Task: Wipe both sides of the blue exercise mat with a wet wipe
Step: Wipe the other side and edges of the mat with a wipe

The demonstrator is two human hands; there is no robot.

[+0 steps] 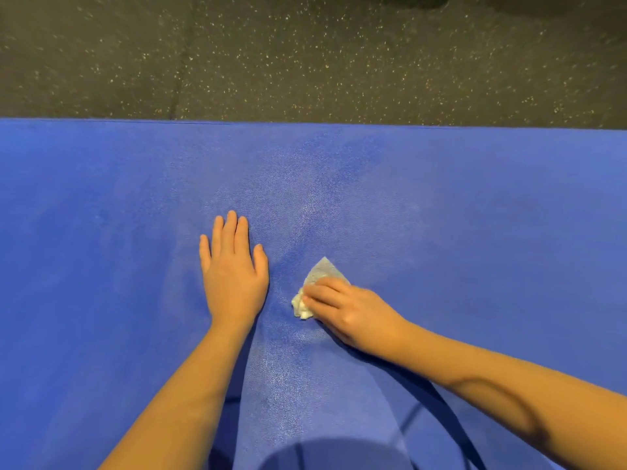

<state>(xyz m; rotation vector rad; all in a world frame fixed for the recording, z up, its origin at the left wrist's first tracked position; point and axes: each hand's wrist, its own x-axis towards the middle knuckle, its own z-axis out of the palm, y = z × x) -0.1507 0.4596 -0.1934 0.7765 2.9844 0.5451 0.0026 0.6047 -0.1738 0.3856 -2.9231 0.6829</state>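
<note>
Blue mat [475, 232] lengthwise left-right, wipe [320, 274] under right hand [353, 313]

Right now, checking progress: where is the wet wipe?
In the head view, the wet wipe lies mid-frame on the blue mat, under the fingers of the right hand, just right of the flat left hand.

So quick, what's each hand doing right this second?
Left hand: open, flat on the blue exercise mat, holding nothing.
Right hand: fingers curled on the white wet wipe, pressing it to the mat.
</note>
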